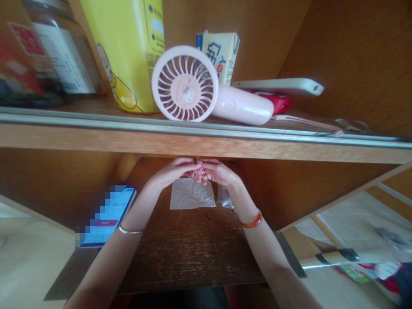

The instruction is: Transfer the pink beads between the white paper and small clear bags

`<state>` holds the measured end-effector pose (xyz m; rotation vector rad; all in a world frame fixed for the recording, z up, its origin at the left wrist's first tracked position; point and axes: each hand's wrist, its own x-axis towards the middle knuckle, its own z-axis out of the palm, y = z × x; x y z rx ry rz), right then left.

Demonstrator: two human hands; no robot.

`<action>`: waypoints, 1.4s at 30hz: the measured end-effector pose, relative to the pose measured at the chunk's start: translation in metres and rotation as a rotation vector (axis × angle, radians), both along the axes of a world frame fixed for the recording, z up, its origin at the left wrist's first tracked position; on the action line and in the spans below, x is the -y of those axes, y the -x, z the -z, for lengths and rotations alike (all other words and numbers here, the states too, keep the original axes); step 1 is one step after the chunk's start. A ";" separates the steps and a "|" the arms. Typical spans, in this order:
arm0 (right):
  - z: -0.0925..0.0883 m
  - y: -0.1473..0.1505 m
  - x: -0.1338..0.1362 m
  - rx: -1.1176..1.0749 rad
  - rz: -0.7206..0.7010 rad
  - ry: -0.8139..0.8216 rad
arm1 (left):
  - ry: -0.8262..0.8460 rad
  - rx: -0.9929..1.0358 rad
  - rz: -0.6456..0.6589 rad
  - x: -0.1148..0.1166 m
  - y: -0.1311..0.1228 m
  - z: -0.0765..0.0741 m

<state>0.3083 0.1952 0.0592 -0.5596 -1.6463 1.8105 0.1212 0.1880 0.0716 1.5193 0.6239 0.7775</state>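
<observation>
In the head view, the left hand (172,171) and right hand (219,171) reach in from the bottom and meet at the middle, just under a wooden shelf (206,141). Their fingers (196,174) are drawn together, the tips of both hands touching or overlapping; whether they pinch something small between them cannot be told. Just below the fingers, toward the person, lies a white sheet (191,194), crumpled, its long axis running side to side. It looks like paper or film, but that is hard to settle. The left hand sits more directly above it, while a clear plastic bag (223,197) lies beside it, nearer the right hand. Both rest on a dark wooden board (189,257). A phone (107,216), its screen partly pixelated, lies left of the left forearm. On the shelf stand a pink fan (185,83) and a yellow tin (128,56). A tool handle (328,259) at lower right is cut off by clutter, and the shelf's underside hides what lies beyond the fingertips.
</observation>
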 end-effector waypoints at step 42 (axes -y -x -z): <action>0.005 0.009 0.000 0.111 0.181 -0.015 | -0.264 -0.173 -0.166 0.006 -0.011 0.005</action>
